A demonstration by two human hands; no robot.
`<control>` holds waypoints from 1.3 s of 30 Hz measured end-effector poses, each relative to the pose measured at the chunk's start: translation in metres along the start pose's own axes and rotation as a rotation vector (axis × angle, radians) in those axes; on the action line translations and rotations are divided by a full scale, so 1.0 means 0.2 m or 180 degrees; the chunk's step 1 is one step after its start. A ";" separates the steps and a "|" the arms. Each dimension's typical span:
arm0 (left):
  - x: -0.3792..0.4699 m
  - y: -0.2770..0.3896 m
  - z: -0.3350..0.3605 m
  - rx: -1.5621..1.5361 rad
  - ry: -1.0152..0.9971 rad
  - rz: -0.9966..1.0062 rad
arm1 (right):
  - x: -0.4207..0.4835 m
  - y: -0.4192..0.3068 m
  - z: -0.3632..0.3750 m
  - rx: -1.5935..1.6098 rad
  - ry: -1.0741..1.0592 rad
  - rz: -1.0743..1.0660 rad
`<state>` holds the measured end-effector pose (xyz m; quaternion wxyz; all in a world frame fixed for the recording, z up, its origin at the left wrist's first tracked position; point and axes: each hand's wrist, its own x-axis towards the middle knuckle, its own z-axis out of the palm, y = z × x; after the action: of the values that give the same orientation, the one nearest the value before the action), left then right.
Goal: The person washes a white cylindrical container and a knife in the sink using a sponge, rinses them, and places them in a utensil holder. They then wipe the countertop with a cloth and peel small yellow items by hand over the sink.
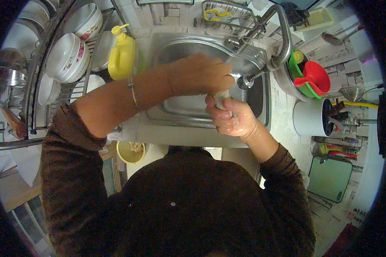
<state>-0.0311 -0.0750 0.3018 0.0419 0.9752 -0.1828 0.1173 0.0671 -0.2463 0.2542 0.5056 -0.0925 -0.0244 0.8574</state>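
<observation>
My right hand [234, 120], wet and palm up, is curled around a small whitish wet thing [221, 99] with an orange spot; its kind is unclear. Right above it is my left hand [209, 72], blurred, with its fingers bent down at the top of the whitish thing. Whether those fingers grip it is hidden. Both hands are over the stainless steel sink [186, 104]. Just right of my left fingertips hangs the spray head [246, 82] of the tap [286, 35].
Left of the sink stand a yellow pump bottle [122, 57] and a dish rack [95, 48] with flowered bowls [67, 57]. On the right are a red scoop [313, 78], a green basin [297, 64] and a white knife holder [308, 117]. Lower down sits a yellow bucket [118, 154] with scraps.
</observation>
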 end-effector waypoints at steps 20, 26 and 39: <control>-0.10 -0.15 0.61 -0.1299 -0.0221 -0.2484 | 0.24 -0.28 -0.18 -0.7967 0.2586 -0.1160; -0.10 -0.11 0.50 -0.2456 -0.0249 -0.2871 | 0.26 -0.37 -0.25 -0.8502 0.2299 -0.1192; -0.25 -0.12 0.56 -0.4247 0.0503 -0.3842 | 0.16 -0.16 -0.14 -0.6727 0.3604 -0.1587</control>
<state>-0.0443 -0.0494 0.1796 0.6658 0.6674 0.3334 0.0116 0.0845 -0.2053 0.2270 0.2714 -0.8101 -0.5021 0.1342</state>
